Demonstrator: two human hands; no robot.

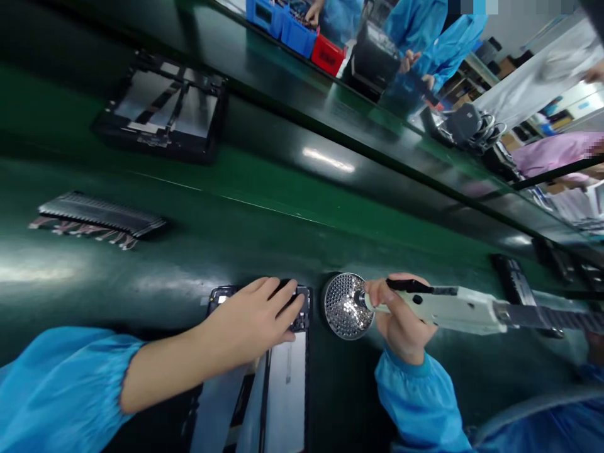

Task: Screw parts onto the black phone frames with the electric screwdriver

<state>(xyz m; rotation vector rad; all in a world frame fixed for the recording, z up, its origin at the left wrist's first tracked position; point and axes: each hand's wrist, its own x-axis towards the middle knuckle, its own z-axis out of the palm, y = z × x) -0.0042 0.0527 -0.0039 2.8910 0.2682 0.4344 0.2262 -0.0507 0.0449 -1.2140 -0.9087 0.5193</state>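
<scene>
1. Gripping the powered screwdriver [462,309], my right hand [406,321] has its fingers closed round the pale green body, close to the tip end; the grey cord end points away to the right.
2. The tip reaches into the round perforated dish [336,327], among small shiny pieces, just left of my right fingertips.
3. My left hand [264,314] is open, palm down, its fingers slightly bent and apart over the dark upper end of the opened device [287,402].
4. That device lies flat on the green bench [226,233]; its pale panels run from under my left hand toward me, and the dish sits just beside it on the right.
5. Beyond my left forearm lies a row of dark strips [101,214] with wires, and farther off another opened device [165,110].
</scene>
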